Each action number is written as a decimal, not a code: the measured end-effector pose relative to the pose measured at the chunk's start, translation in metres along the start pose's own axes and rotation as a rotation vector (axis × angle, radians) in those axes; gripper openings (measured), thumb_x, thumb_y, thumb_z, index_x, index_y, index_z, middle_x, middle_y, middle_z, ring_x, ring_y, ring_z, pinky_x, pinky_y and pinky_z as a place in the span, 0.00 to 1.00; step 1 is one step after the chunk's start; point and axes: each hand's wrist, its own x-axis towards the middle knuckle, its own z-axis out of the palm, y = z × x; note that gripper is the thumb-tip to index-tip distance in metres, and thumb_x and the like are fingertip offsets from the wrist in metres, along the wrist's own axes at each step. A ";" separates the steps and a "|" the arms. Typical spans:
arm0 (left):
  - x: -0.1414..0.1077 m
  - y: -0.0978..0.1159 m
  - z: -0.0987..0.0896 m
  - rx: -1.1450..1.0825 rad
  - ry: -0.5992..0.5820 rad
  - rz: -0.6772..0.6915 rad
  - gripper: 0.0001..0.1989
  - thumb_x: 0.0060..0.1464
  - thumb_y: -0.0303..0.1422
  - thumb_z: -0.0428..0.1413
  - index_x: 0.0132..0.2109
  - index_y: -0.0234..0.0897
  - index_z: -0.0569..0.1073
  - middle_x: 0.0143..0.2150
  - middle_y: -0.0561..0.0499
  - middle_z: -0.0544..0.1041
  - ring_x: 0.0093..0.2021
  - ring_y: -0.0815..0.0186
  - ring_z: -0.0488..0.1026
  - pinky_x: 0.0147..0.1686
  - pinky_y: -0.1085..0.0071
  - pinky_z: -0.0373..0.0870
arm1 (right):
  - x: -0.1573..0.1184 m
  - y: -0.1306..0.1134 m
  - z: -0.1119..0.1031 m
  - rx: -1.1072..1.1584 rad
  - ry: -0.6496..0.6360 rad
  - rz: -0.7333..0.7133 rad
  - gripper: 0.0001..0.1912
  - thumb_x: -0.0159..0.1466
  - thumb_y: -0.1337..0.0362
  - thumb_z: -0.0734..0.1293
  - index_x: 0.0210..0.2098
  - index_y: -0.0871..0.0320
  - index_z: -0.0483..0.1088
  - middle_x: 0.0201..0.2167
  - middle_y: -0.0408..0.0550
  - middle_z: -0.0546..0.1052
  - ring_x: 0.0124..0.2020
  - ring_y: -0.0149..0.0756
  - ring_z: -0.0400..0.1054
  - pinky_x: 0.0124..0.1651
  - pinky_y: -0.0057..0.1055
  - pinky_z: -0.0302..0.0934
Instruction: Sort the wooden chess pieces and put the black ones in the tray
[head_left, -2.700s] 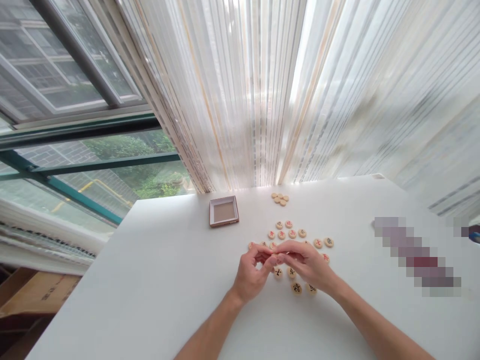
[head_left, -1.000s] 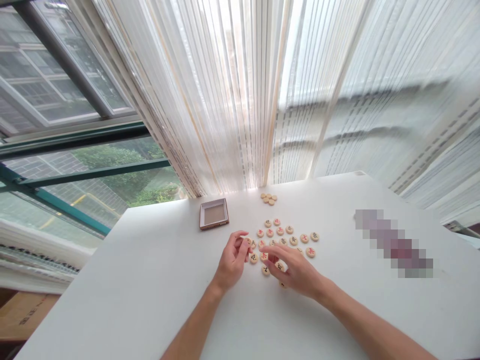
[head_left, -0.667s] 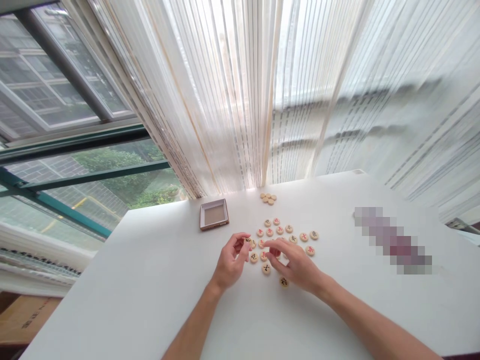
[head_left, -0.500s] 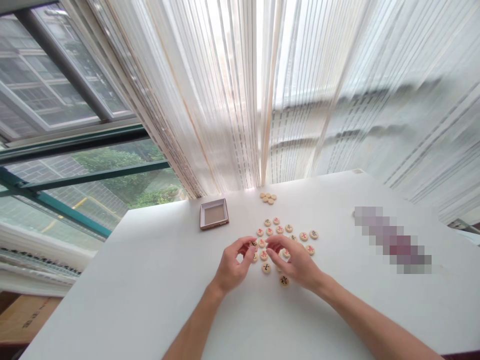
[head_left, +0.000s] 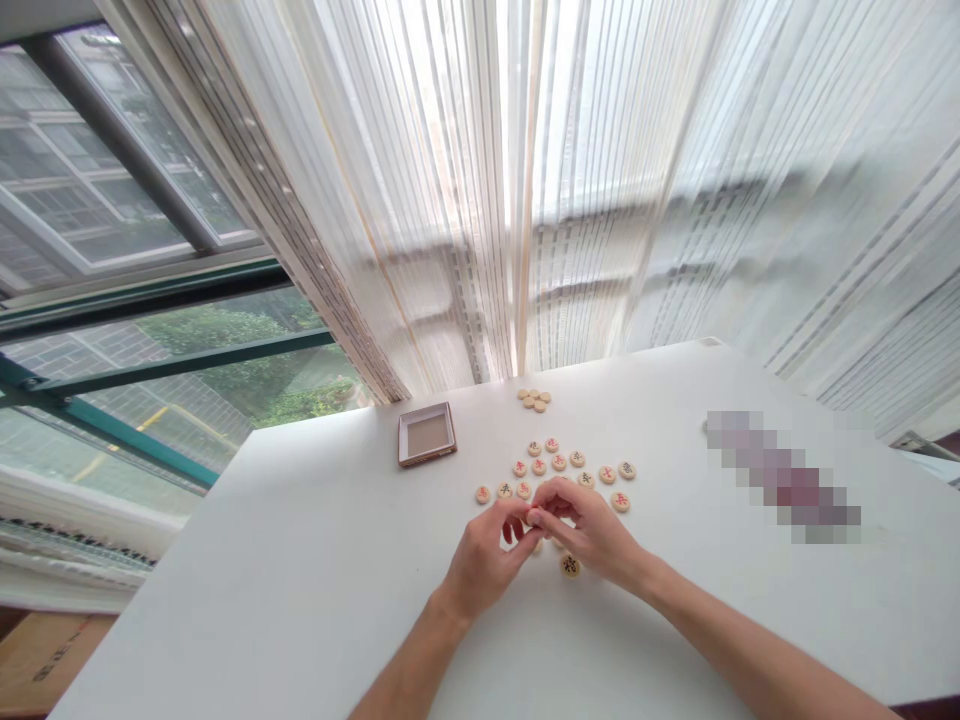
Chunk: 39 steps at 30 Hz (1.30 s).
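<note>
My left hand (head_left: 487, 555) and my right hand (head_left: 589, 525) meet over the lower part of a group of round wooden Chinese chess pieces. Their fingertips close together on one chess piece (head_left: 529, 518), mostly hidden by the fingers, with a bit of red showing. Red- and black-marked pieces lie face up around them, among them a red one (head_left: 482, 494) to the left and a black one (head_left: 570, 566) below my right hand. Other pieces under the hands are partly covered.
At the back of the white table (head_left: 300, 560) lies a small cluster of blank-side-up pieces (head_left: 534, 399). An open shallow box (head_left: 427, 434) stands at the back left. A blurred-out long object (head_left: 784, 480) lies on the right. Sheer curtains (head_left: 600, 200) hang behind the table.
My left hand has shifted right and down to meet my right hand. Pieces on the left, including a red one, now show uncovered. Fingertips have closed together on a piece.
</note>
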 end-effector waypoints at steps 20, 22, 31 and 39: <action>0.007 0.001 -0.009 -0.074 0.029 -0.081 0.07 0.63 0.35 0.53 0.45 0.37 0.72 0.36 0.49 0.77 0.31 0.68 0.73 0.36 0.70 0.73 | 0.000 -0.001 -0.003 -0.013 -0.031 -0.023 0.13 0.69 0.57 0.65 0.49 0.53 0.74 0.43 0.50 0.80 0.41 0.38 0.77 0.44 0.35 0.73; 0.007 0.001 -0.009 -0.100 0.036 -0.093 0.08 0.62 0.35 0.54 0.46 0.37 0.71 0.37 0.49 0.77 0.31 0.68 0.73 0.35 0.71 0.73 | 0.000 -0.001 -0.003 -0.011 -0.019 -0.019 0.13 0.69 0.57 0.64 0.49 0.53 0.75 0.43 0.50 0.81 0.41 0.38 0.77 0.44 0.34 0.73; 0.008 0.005 -0.008 -0.082 0.013 -0.047 0.11 0.60 0.32 0.57 0.49 0.39 0.71 0.37 0.50 0.77 0.30 0.70 0.71 0.34 0.71 0.72 | 0.000 -0.003 -0.003 0.047 -0.001 0.017 0.13 0.70 0.56 0.63 0.48 0.54 0.73 0.39 0.48 0.81 0.39 0.37 0.78 0.43 0.33 0.73; 0.007 0.004 -0.006 -0.271 -0.052 -0.207 0.10 0.64 0.37 0.53 0.49 0.37 0.68 0.27 0.56 0.70 0.27 0.71 0.68 0.30 0.74 0.66 | -0.003 -0.001 0.000 0.092 0.004 0.071 0.12 0.70 0.56 0.63 0.44 0.56 0.73 0.34 0.47 0.80 0.36 0.36 0.78 0.42 0.35 0.74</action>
